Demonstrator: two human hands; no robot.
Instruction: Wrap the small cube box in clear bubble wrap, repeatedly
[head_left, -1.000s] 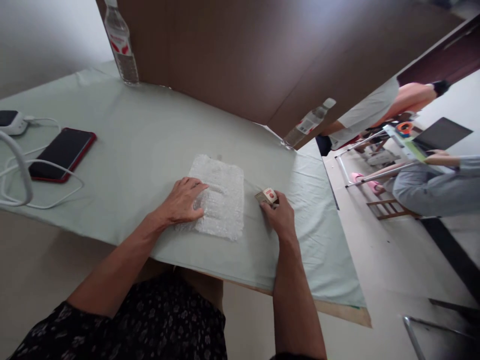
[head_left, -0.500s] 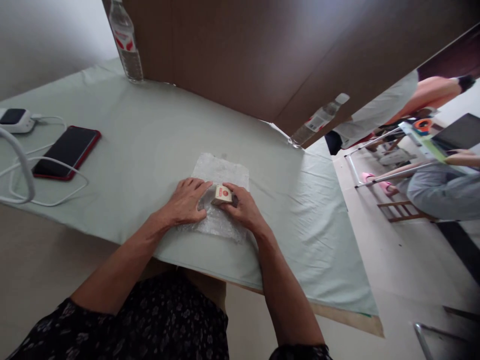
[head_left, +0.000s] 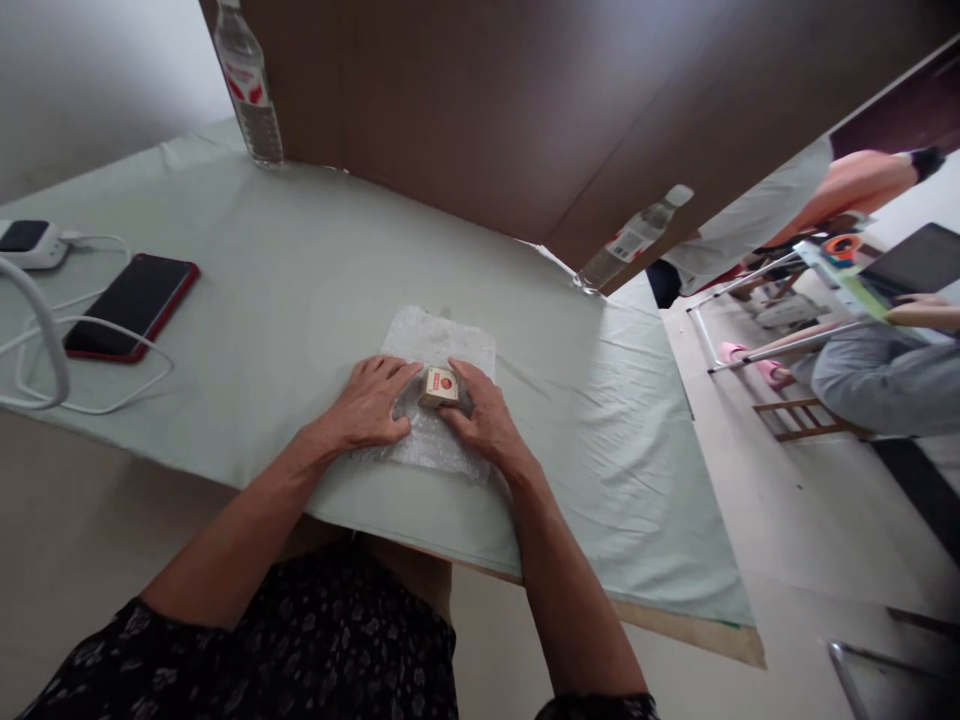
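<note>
A small cream box (head_left: 439, 386) with red print on top rests on a sheet of clear bubble wrap (head_left: 442, 334), which lies on the cloth-covered table. My right hand (head_left: 484, 415) curves around the box's right side, thumb and forefinger apart. Its thumb tip is close to the box's near corner; whether it touches, I cannot tell. On the left part of the wrap lies my left hand (head_left: 371, 405), fingers stretched and thumb out, a small gap from the box. Both palms cover parts of the wrap's sides.
A phone (head_left: 133, 305) and a looped white cable (head_left: 45, 330) are at the left. Plastic bottles (head_left: 253, 95) (head_left: 634, 238) stand against a brown panel (head_left: 450, 110) behind. Beyond the table's right edge, a seated person (head_left: 885, 380) is beside a small table with a laptop (head_left: 919, 265).
My right thumb and forefinger have loosened from the box, and a gap shows at its right side. The box has shifted and turned slightly. My left hand has barely moved.
</note>
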